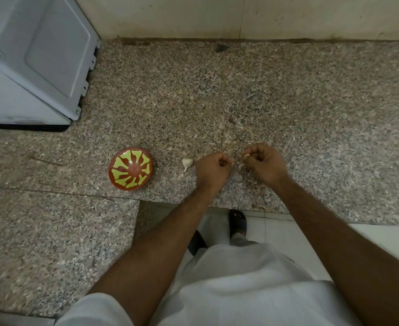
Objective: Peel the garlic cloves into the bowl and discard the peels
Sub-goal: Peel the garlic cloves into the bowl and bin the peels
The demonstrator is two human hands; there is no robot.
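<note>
A red bowl (130,168) with a yellow-green flower pattern stands on the speckled granite counter (288,109), left of my hands. A white garlic bulb (187,163) lies on the counter between the bowl and my left hand. My left hand (213,168) has curled fingers and pinches a thin scrap of peel at its fingertips. My right hand (263,164) grips a garlic clove (246,157) in curled fingers, with a strip of peel (241,165) hanging from it. The two hands are a short gap apart above the counter's front part.
A grey-white appliance (33,62) stands at the back left. A tiled wall (241,15) closes the back. Small peel bits (240,184) lie near my right wrist. The counter's front edge (217,207) drops to a white floor where my sandalled feet (237,223) stand.
</note>
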